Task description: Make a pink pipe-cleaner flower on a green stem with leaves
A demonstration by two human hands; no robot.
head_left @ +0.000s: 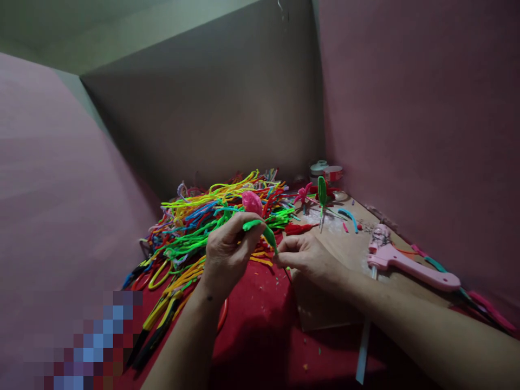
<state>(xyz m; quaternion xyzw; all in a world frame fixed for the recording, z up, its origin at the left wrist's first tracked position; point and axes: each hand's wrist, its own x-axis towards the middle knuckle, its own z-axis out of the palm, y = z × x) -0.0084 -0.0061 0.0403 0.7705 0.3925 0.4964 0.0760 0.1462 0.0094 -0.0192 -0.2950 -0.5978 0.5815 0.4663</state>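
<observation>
My left hand [231, 244] is closed, pinching a pipe-cleaner flower between thumb and fingers. Its round pink head [252, 202] stands above the knuckles. A fuzzy green piece [268, 234] runs from that grip down toward my right hand [303, 254]. There my right thumb and forefinger pinch the lower tip of the green piece, with the other fingers curled. Part of the stem is hidden behind the fingers. Behind my left hand lies a large heap of many-coloured pipe cleaners [195, 222].
A pink glue gun [422, 265] with a clear glue stick [363, 352] rests on a cardboard sheet [325, 303] at right. Yellow-and-black handled pliers [158, 319] lie at left on the red cloth [252, 336]. Jars [319, 170] and a green leaf shape [322, 190] stand farther back.
</observation>
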